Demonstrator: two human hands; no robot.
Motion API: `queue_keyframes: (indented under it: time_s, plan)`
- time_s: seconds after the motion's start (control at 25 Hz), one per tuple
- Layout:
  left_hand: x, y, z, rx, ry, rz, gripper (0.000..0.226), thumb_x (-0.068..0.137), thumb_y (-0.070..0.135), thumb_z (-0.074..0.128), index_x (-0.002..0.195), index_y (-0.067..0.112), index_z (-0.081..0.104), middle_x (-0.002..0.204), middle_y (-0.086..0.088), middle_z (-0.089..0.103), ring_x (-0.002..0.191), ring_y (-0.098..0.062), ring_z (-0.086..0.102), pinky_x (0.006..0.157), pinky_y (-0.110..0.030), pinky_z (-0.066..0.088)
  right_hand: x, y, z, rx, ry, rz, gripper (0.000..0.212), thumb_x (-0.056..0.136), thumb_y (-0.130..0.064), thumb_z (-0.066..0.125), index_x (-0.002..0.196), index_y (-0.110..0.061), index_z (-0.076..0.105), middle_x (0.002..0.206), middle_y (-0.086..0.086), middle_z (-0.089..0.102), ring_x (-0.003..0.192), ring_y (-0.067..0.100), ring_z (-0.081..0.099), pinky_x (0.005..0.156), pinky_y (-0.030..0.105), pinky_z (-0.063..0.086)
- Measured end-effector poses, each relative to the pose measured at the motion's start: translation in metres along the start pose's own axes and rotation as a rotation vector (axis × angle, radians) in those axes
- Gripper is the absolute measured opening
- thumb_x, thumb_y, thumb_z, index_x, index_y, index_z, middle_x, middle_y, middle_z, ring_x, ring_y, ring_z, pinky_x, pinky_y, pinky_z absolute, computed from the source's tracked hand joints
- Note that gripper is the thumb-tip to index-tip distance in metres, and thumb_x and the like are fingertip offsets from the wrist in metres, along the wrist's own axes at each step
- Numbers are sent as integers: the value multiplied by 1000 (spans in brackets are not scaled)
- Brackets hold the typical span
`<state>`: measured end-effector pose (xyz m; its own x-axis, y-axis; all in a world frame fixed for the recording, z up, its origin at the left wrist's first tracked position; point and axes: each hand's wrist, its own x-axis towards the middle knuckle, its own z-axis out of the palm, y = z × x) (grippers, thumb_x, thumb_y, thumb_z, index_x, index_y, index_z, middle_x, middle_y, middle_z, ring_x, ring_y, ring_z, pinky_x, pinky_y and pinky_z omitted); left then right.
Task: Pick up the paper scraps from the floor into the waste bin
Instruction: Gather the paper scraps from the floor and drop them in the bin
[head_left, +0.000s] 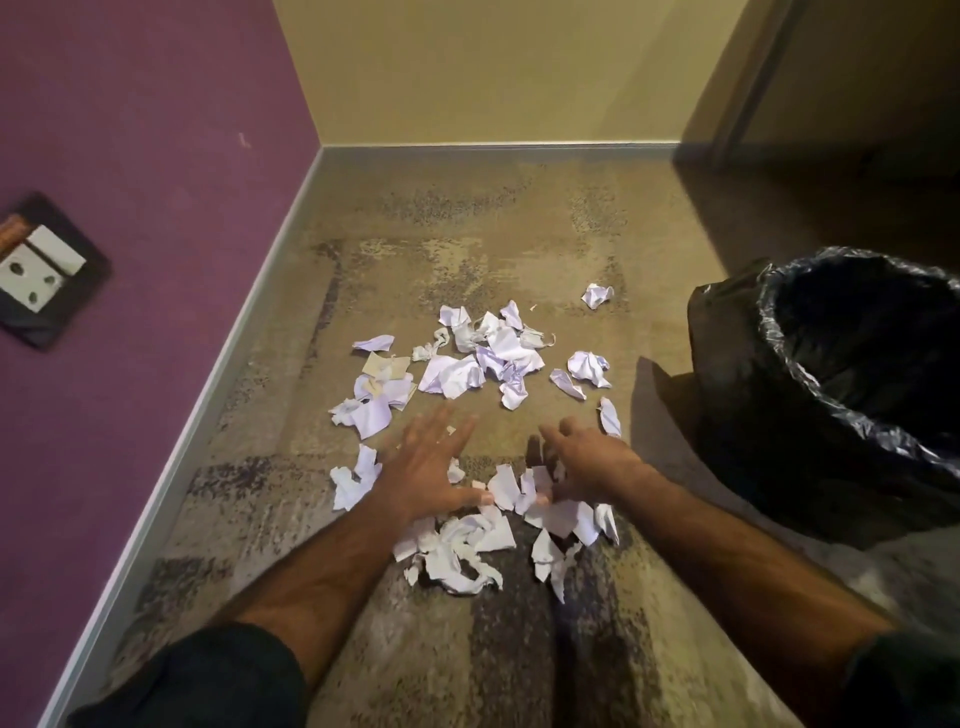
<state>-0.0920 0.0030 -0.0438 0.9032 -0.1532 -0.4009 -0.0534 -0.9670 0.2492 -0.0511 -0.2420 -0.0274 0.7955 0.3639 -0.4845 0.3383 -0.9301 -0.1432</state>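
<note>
Head view, single frame.

Paper scraps (470, 364): white, crumpled and torn, scattered on patterned carpet (467, 234). Main cluster lies at mid-floor. A nearer cluster (457, 551) sits under and just below both hands. One stray ball (596, 296) lies apart, toward the far right. Print or writing on the scraps is too small to make out.

Left hand (423, 467): palm down, fingers spread flat, low over the carpet among the near scraps. Whether the palm touches the floor cannot be told. Several scraps are partly hidden beneath it.

Right hand (589, 465): fingers loosely splayed and curled, blurred. The thumb side meets the near scraps; whether it pinches any piece cannot be told.

Waste bin (748, 374): dark, lined with a black plastic bag (810, 364), standing on the carpet right of the scraps, cut off by the right edge. Its interior is too dark to read.

Purple wall (156, 156): on the left, carrying a wall socket plate (44, 270), partly cropped by the left edge.

Dark sleeves are cut off at the bottom corners.
</note>
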Motion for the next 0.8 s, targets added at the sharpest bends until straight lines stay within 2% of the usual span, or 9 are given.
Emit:
queue_keyframes:
  time_s: [0.16,0.28,0.44,0.56,0.68,0.8]
  plan:
    - [-17,-21,10,15,-85,-110,124,46,106,41,151,60,-6,165,14,-25,155,-32,-7,113,-76,7,-9,4,7,-72,-91,-16,125,51,-69,85,150,-27,22,138,7,41,117,29,52,85,41,54]
    - [-20,-24,11,-30,-121,-136,129,37,111,35,149,63,-5,167,13,-19,155,-34,-3,112,-75,14,-12,1,12,-76,-194,10,144,42,-71,87,155,-27,9,150,10,31,126,36,49,94,48,54]
    - [-25,-18,13,-6,-159,-85,138,37,110,40,155,52,-2,169,11,-5,155,-29,1,115,-65,23,-17,-5,22,-8,-268,-6,155,42,-61,93,156,-33,-9,165,8,4,144,43,30,111,56,40]
    - [-33,-17,15,69,-157,32,142,39,108,47,157,44,3,170,9,0,155,-26,3,115,-61,28,-19,-12,27,-8,-258,-56,159,41,-59,94,154,-30,-14,166,8,-5,146,41,27,113,53,37]
    - [-41,-15,20,159,-190,125,143,45,99,60,158,39,-3,169,7,-4,154,-28,5,114,-60,32,-20,-26,35,-17,-201,-104,152,45,-54,94,156,-24,-6,166,9,-4,145,40,29,112,49,38]
    - [-44,-10,22,187,-169,168,137,58,80,75,159,32,-4,169,2,-2,154,-28,6,112,-57,36,-20,-42,44,22,-136,-130,140,52,-47,94,156,-20,5,163,11,5,140,38,36,110,46,41]
